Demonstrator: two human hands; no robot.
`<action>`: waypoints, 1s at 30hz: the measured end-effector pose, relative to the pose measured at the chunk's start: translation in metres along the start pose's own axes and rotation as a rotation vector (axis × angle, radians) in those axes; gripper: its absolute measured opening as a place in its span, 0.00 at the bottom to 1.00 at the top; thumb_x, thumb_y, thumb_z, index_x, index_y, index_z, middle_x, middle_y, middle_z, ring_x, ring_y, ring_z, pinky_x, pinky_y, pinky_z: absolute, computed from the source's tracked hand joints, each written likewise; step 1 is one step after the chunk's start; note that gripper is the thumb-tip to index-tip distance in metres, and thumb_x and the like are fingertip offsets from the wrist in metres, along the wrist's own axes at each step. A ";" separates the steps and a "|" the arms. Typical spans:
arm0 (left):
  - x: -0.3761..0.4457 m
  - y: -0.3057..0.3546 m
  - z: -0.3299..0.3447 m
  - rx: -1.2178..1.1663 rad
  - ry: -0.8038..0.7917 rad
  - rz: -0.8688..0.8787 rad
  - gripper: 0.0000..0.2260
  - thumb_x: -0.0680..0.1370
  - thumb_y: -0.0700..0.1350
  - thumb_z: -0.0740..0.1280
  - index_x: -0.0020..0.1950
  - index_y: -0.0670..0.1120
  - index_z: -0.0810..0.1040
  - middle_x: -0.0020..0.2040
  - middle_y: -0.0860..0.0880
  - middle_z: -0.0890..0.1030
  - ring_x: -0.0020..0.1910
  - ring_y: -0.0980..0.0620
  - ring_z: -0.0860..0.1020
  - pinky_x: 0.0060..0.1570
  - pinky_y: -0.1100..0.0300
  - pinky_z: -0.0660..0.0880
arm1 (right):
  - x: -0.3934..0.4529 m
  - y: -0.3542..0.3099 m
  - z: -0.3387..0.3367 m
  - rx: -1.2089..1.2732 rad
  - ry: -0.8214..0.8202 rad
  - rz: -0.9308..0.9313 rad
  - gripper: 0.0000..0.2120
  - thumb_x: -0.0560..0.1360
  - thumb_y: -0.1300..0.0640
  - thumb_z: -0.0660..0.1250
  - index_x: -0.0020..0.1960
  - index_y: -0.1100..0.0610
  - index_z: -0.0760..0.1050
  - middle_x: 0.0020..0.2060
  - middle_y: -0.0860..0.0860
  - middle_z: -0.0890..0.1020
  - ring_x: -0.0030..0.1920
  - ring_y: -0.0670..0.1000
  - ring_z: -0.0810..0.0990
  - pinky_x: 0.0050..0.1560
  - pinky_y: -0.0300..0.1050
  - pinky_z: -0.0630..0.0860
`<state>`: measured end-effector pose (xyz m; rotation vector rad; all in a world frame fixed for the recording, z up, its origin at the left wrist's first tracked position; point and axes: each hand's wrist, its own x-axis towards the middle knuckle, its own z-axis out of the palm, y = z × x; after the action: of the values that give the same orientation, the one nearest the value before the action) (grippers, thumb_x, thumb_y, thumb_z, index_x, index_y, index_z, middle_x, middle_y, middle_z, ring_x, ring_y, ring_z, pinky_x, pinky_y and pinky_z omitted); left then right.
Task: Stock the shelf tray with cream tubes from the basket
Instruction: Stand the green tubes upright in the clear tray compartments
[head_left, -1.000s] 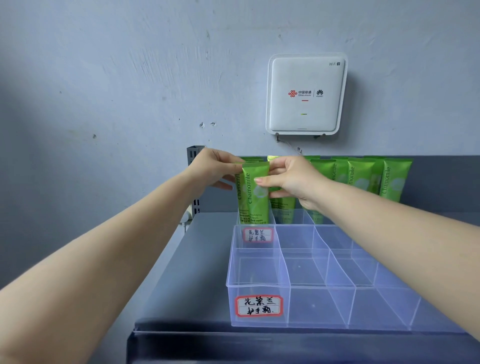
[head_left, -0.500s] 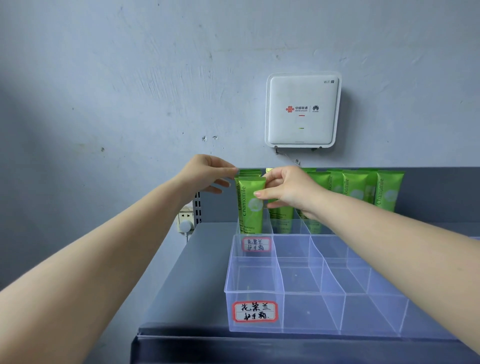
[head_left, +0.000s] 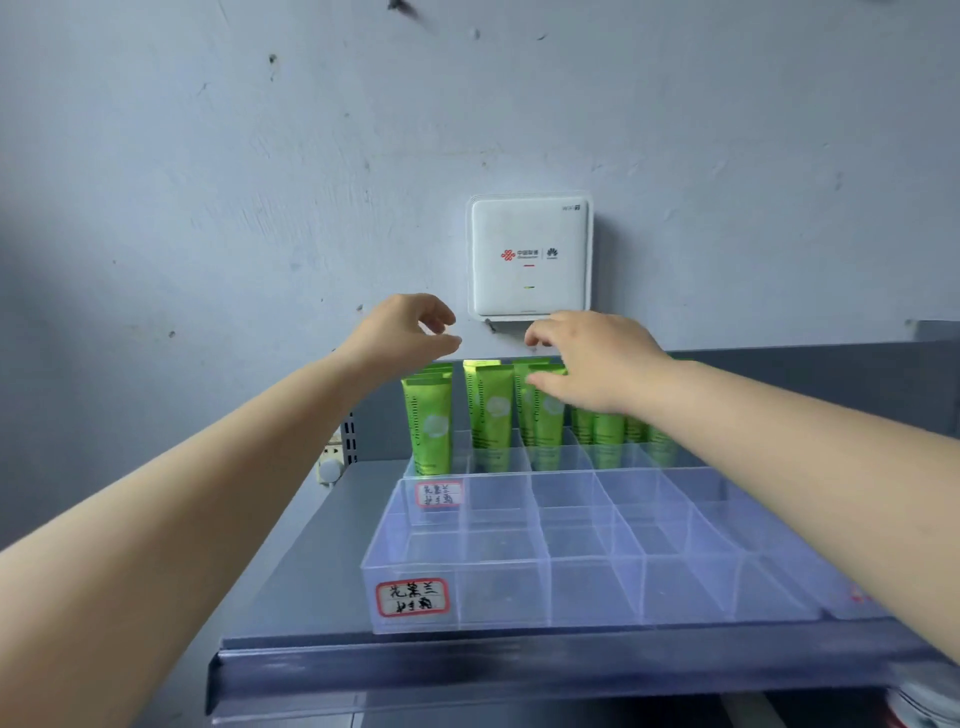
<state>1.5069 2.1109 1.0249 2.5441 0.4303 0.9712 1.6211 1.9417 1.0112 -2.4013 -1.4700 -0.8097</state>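
Observation:
Green cream tubes stand upright in the back row of a clear divided tray (head_left: 462, 592) on a grey shelf. The leftmost tube (head_left: 430, 423) stands alone in the far-left compartment, with more tubes (head_left: 491, 410) to its right. My left hand (head_left: 402, 335) hovers above the leftmost tube with fingers apart and nothing in it. My right hand (head_left: 592, 358) is spread over the tops of the middle tubes, holding none, and hides several of them. The basket is out of view.
A white router box (head_left: 530, 254) hangs on the wall just above my hands. The grey shelf (head_left: 322, 577) has a raised front lip. A wall socket (head_left: 330, 462) sits left of the shelf. Handwritten labels (head_left: 413, 597) mark the tray fronts.
Both hands have let go of the leftmost tube and lifted above the row. The tube now stands in its compartment. The camera has tilted down.

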 end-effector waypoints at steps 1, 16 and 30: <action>-0.002 0.010 0.006 0.059 -0.023 0.025 0.12 0.75 0.45 0.68 0.58 0.46 0.76 0.52 0.51 0.77 0.46 0.50 0.76 0.41 0.61 0.71 | -0.008 0.008 -0.005 -0.096 -0.018 -0.026 0.21 0.76 0.44 0.61 0.67 0.50 0.68 0.63 0.47 0.73 0.63 0.52 0.72 0.53 0.47 0.70; -0.037 0.201 0.145 0.473 -0.172 0.474 0.23 0.75 0.54 0.64 0.69 0.50 0.68 0.63 0.48 0.74 0.63 0.46 0.71 0.58 0.55 0.67 | -0.186 0.152 -0.074 -0.449 -0.245 0.237 0.26 0.77 0.44 0.59 0.71 0.54 0.61 0.66 0.52 0.69 0.66 0.55 0.67 0.61 0.52 0.68; -0.084 0.389 0.246 0.330 -0.211 0.759 0.22 0.76 0.53 0.63 0.69 0.49 0.68 0.63 0.49 0.73 0.63 0.47 0.70 0.59 0.55 0.66 | -0.358 0.250 -0.171 -0.607 -0.290 0.547 0.27 0.76 0.42 0.59 0.71 0.53 0.61 0.67 0.52 0.68 0.68 0.55 0.66 0.61 0.52 0.67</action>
<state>1.6719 1.6756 0.9842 3.1416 -0.5247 0.8881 1.6546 1.4752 0.9802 -3.2574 -0.5902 -0.8768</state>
